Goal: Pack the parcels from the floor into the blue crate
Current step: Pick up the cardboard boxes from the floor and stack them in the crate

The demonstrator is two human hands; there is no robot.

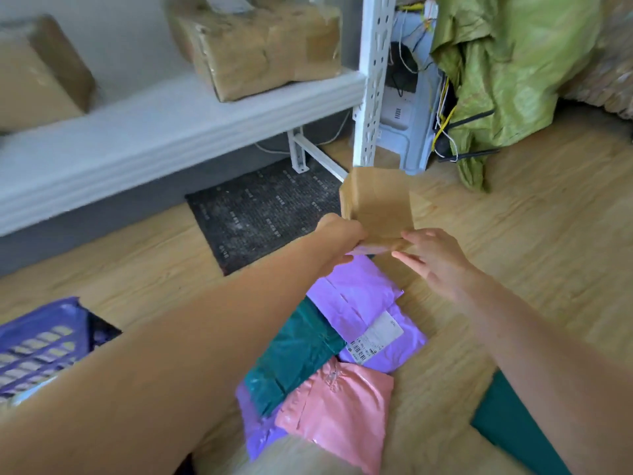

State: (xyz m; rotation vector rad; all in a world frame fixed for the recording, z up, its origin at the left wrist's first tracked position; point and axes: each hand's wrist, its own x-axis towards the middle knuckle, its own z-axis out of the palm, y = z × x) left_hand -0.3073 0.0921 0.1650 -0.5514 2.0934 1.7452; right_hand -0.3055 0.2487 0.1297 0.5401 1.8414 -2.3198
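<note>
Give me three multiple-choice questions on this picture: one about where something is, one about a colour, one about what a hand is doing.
1. Where in the view is the blue crate?
A) lower left
B) top centre
C) right edge

2. What colour is the mailer that carries the white label?
A) pink
B) purple
C) teal

3. What is the left hand doing?
A) hanging idle
B) holding the brown parcel
C) pressing flat on the floor

Answers:
1 A, since the crate's slotted wall shows at the lower left.
2 B, since the label lies on purple plastic.
3 B, since its grip curls round the parcel's lower corner.
</note>
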